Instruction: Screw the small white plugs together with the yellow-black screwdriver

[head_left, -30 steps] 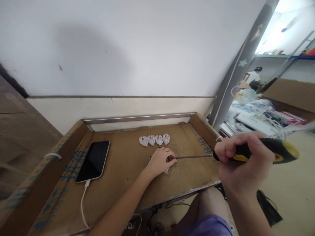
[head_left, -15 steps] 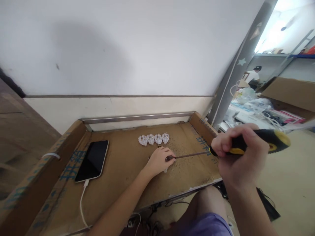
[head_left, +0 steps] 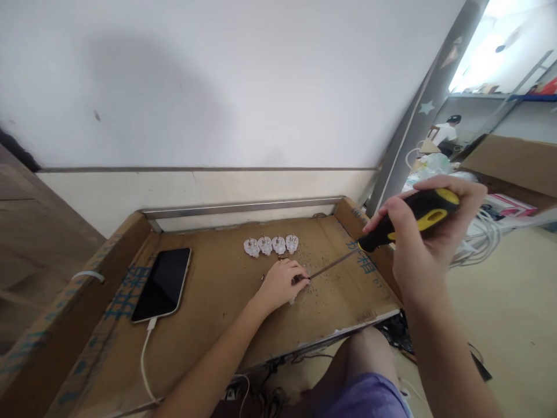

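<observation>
My right hand (head_left: 429,232) grips the black and yellow handle of a screwdriver (head_left: 333,263), its long shaft slanting down to the left. The shaft's tip ends at the fingertips of my left hand (head_left: 285,283), which rests on the cardboard surface (head_left: 209,290). Those left fingers are pinched round something small that they mostly hide; bits of clear plastic and metal show beside them. Just behind stand several clear plug-like pieces (head_left: 278,244) in a row, metal pins upward. Small dark specks lie around the left fingertips.
A phone (head_left: 163,284) with a white cable lies on the left of the cardboard. Raised cardboard edges (head_left: 126,232) and a metal bar (head_left: 243,207) border the work surface. At the right are a cluttered table, coiled white cable (head_left: 481,241) and a seated person (head_left: 446,132) far back.
My right hand has moved up and turned, so the screwdriver's handle is higher and its shaft steeper. My left hand has stayed nearly in place.
</observation>
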`<state>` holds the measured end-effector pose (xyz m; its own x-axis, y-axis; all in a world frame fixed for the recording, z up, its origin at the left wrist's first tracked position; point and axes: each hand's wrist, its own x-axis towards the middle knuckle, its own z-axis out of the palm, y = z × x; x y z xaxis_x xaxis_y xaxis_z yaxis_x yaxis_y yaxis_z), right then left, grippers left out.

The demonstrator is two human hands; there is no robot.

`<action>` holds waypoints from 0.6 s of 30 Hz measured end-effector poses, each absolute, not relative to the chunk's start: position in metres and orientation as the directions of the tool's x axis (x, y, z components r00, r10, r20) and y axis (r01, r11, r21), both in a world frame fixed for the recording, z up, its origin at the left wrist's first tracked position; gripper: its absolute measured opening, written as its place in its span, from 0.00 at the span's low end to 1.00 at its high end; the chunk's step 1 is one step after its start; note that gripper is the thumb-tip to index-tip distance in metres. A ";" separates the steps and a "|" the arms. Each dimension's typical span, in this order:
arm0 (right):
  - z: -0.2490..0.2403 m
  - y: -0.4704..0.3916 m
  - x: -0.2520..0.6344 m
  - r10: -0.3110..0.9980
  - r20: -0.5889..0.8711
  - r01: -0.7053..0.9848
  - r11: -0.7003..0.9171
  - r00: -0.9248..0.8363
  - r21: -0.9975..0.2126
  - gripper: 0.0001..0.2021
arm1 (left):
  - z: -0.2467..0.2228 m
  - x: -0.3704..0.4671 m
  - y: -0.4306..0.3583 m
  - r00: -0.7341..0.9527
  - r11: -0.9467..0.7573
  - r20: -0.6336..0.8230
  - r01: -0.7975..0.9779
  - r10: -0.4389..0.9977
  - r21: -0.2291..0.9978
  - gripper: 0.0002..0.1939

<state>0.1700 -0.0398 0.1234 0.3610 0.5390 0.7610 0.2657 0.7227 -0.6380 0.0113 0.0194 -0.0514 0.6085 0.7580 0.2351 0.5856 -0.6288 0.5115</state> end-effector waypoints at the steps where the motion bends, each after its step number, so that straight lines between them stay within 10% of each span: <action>1: 0.123 -0.039 0.172 0.527 0.761 0.214 0.750 0.378 -0.626 0.11 | -0.052 0.011 0.019 0.606 -0.626 0.233 0.590 0.761 0.510 0.05; 9: 0.136 -0.030 0.195 0.814 0.575 -0.077 0.570 -0.082 -0.818 0.08 | -0.048 0.010 0.017 0.597 -0.602 0.200 0.612 0.777 0.512 0.04; 11: 0.151 -0.028 0.208 0.840 0.511 0.182 0.539 -0.182 -0.822 0.06 | -0.048 0.010 0.016 0.592 -0.597 0.200 0.610 0.780 0.521 0.04; 14: 0.171 -0.032 0.238 0.831 0.502 0.741 0.491 -0.241 -0.458 0.19 | -0.050 0.009 0.016 0.578 -0.588 0.210 0.608 0.788 0.534 0.04; 18: 0.179 -0.047 0.269 0.832 0.547 0.841 0.362 -0.096 -0.403 0.33 | -0.049 0.010 0.015 0.598 -0.611 0.210 0.613 0.773 0.501 0.06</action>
<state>0.2695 -0.0470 0.1794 -0.0959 0.8318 0.5467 0.8407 0.3617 -0.4029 0.0104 0.0155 -0.0487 0.5982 0.7732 0.2104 0.6132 -0.6108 0.5010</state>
